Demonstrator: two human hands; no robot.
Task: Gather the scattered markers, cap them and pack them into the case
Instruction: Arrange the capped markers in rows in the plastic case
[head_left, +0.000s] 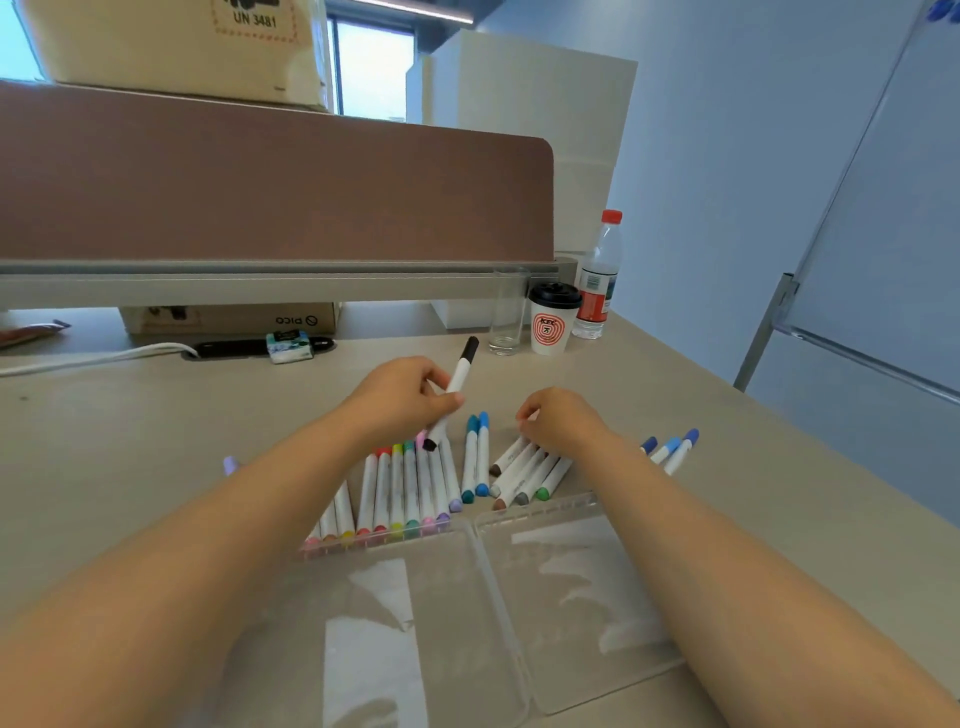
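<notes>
My left hand (402, 397) grips a white marker with black caps (457, 379), tilted up off the table. My right hand (558, 418) rests with curled fingers on a bunch of brown, grey and green markers (524, 475); whether it grips one I cannot tell. A row of several capped colour markers (405, 488) lies against the far edge of the open clear plastic case (483, 597). Two teal and blue markers (477, 457) lie between the hands. Three blue markers (672, 449) lie to the right of my right arm.
At the back right stand a drinking glass (508, 312), a paper coffee cup (551, 319) and a water bottle (597, 275). A brown desk divider (270, 192) closes the far side. A cardboard box (228, 317), a cable and a tissue pack (288, 347) lie beneath it.
</notes>
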